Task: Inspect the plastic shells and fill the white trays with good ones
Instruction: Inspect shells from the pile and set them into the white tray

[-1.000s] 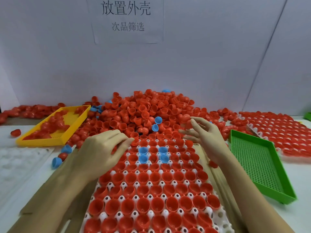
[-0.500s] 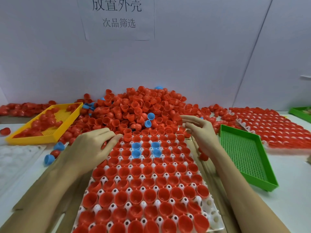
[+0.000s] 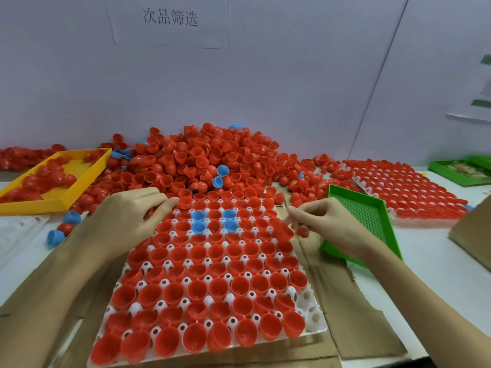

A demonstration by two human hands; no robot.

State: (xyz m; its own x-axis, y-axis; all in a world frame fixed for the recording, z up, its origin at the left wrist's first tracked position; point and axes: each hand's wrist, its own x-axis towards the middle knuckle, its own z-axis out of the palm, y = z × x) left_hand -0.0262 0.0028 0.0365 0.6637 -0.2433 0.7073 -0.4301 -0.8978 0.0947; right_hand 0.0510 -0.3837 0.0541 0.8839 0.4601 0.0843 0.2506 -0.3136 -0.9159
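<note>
A white tray (image 3: 316,318) lies in front of me, nearly full of red shells with their open side up, plus several blue shells (image 3: 198,216) near its far end. Behind it rises a big pile of loose red shells (image 3: 202,158). My left hand (image 3: 127,219) rests at the tray's far left corner, its fingers stretched out, the tips beside a red shell (image 3: 185,200). My right hand (image 3: 326,224) hovers at the tray's right edge with curled fingers. Thumb and forefinger meet, and no shell shows between them. A single red shell (image 3: 303,232) lies on the cardboard just under it.
A yellow tray (image 3: 87,176) with red shells stands at the far left. A green mesh tray (image 3: 358,216) sits right of my right hand. Behind it lies another filled white tray (image 3: 406,192). Loose blue shells (image 3: 55,237) lie left; a cardboard box (image 3: 473,235) stands at right.
My right hand has drawn back from the pile to the tray's right edge, and its fingers have curled. My left hand stays at the far left corner. The camera tilted down.
</note>
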